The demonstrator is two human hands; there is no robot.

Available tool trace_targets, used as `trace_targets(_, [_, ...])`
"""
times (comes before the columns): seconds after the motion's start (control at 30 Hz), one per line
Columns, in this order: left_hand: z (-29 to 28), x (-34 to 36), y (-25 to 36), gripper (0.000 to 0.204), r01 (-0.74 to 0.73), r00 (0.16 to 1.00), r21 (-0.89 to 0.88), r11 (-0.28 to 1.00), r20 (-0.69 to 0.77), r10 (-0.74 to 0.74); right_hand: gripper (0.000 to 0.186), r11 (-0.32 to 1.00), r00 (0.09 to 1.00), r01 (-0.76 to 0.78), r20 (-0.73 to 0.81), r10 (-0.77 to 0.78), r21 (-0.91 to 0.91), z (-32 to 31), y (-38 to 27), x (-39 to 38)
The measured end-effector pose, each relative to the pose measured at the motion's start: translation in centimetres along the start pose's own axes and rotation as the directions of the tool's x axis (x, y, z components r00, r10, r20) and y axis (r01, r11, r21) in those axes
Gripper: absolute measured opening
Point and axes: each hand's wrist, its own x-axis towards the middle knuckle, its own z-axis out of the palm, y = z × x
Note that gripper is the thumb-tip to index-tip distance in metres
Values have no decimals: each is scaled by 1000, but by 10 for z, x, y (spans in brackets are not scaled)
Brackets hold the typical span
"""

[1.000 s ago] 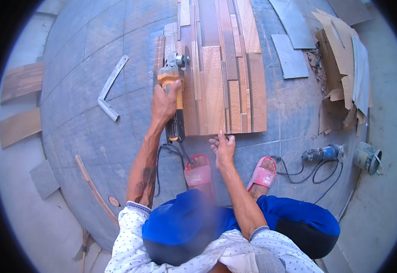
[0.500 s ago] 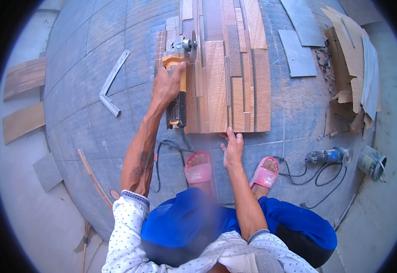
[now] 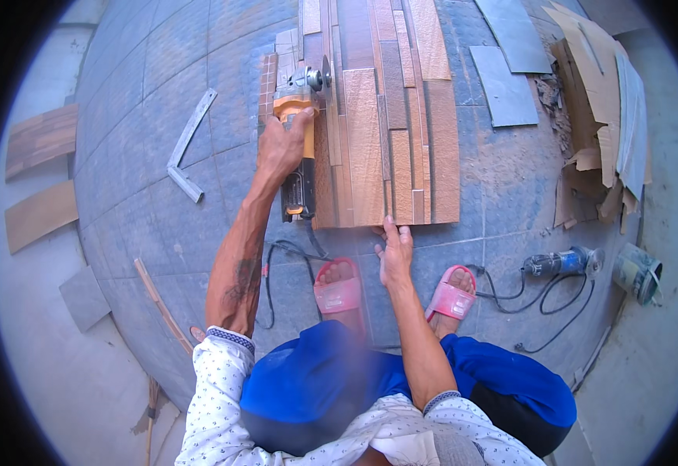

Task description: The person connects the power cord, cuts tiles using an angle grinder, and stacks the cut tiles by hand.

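Note:
My left hand (image 3: 280, 146) is wrapped round the body of a yellow and black angle grinder (image 3: 300, 167). The grinder's thin disc (image 3: 325, 74) stands on edge over the left part of a brown tile (image 3: 366, 147) with a raised strip pattern. Whether the disc touches the surface I cannot tell. At the tile's near edge, my right hand (image 3: 395, 256) grips the rim with its fingertips, partly hidden beneath it. A black cord (image 3: 315, 239) trails from the grinder's near end.
A metal angle piece (image 3: 189, 147) lies on the grey tiled floor to the left. At right are grey tiles (image 3: 503, 85), torn cardboard (image 3: 595, 93), a second grinder (image 3: 560, 262) with a looped cord, and a bucket (image 3: 636, 273). My pink-sandalled feet (image 3: 339, 287) stand near the tile.
The view has shifted very slightly. Both hands keep their holds, and the grinder stays in nearly the same place over the tile.

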Motion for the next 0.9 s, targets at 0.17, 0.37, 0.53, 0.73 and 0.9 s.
trace_targets(0.17, [0,9,3,85,-61,998,-65,996,-12,60,41,998,998,-54,-43,54,14,-2,1,1])
trace_targets(0.37, [1,26,8,80,-65,998,-67,996,-1,65,40,997,997,-78,-24,78,-5,-5,1,4])
trace_targets(0.53, [4,21,5,82,-59,998,-62,996,5,59,39,999,999,-33,3,33,-8,-3,1,3])
trace_targets(0.73, [5,8,-4,89,-5,1000,29,1000,-24,6,39,999,999,-33,6,33,-9,-3,1,5])
trace_targets(0.9, [6,2,-8,88,-12,1000,-4,1000,2,12,40,999,1000,-19,8,19,-44,-4,3,8])
